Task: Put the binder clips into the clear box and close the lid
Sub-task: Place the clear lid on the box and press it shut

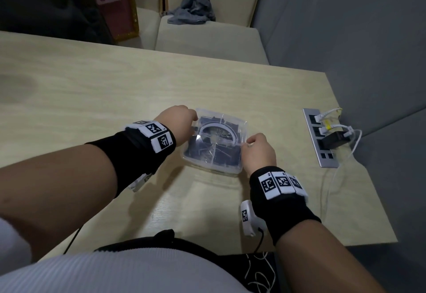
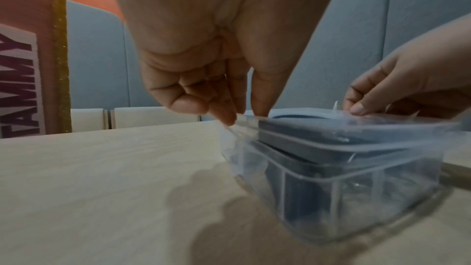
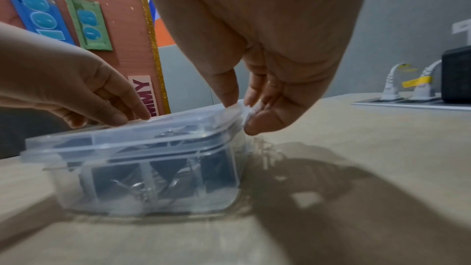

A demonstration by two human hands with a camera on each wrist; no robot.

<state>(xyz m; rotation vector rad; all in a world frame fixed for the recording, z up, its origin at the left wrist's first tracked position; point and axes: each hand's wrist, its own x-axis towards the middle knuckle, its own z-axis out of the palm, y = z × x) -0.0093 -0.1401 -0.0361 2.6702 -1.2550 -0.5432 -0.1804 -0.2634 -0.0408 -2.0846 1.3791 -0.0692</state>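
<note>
The clear box [image 1: 214, 154] stands on the wooden table, its lid [image 1: 221, 129] lying on top with one side slightly raised in the left wrist view. Dark binder clips [image 3: 219, 168] fill the box behind its clear walls [image 2: 344, 188]. My left hand [image 2: 242, 116] is at the lid's left edge, thumb on top and fingertips on the hanging side flap [image 2: 230, 138]. My right hand [image 3: 242, 116] pinches the lid's tab at the right edge between thumb and forefinger. In the head view both hands, left [image 1: 184, 117] and right [image 1: 251, 142], flank the box.
A metal socket panel [image 1: 322, 154] with a black adapter [image 1: 334, 139] and white cables [image 1: 332, 186] sits by the table's right edge. A grey cloth [image 1: 193, 6] lies on a seat beyond the table. A red board [image 1: 119, 11] leans at the back left.
</note>
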